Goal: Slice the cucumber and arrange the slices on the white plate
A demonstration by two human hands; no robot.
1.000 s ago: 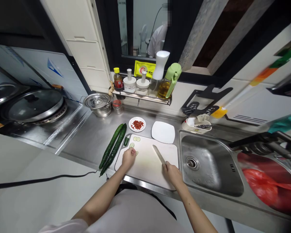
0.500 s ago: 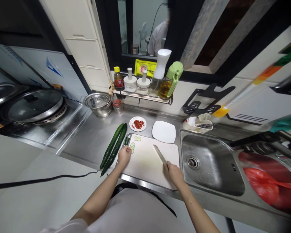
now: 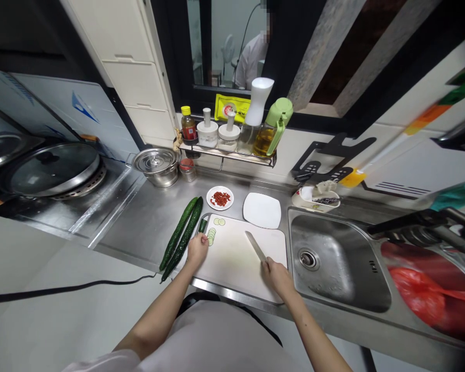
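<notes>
A white cutting board (image 3: 236,258) lies on the steel counter in front of me. My right hand (image 3: 277,276) is closed round the handle of a knife (image 3: 254,246) whose blade points up and left over the board. My left hand (image 3: 197,249) rests at the board's left edge, fingers curled, right beside a small stack of cucumber slices (image 3: 211,236). Two more slices (image 3: 219,221) and a cucumber end piece (image 3: 203,225) lie at the board's far left corner. Two whole cucumbers (image 3: 182,235) lie on the counter just left of the board.
A small plate of red chilli pieces (image 3: 220,198) and an empty white plate (image 3: 262,210) sit behind the board. The sink (image 3: 333,263) is to the right, a lidded steel pot (image 3: 156,166) and a stove with a lidded wok (image 3: 50,170) to the left. A condiment rack (image 3: 228,147) lines the wall. A person is visible through the window.
My left hand slid from the middle-left of the board to its left edge, and the cucumber slices near it now lie uncovered. The knife hand has barely moved.
</notes>
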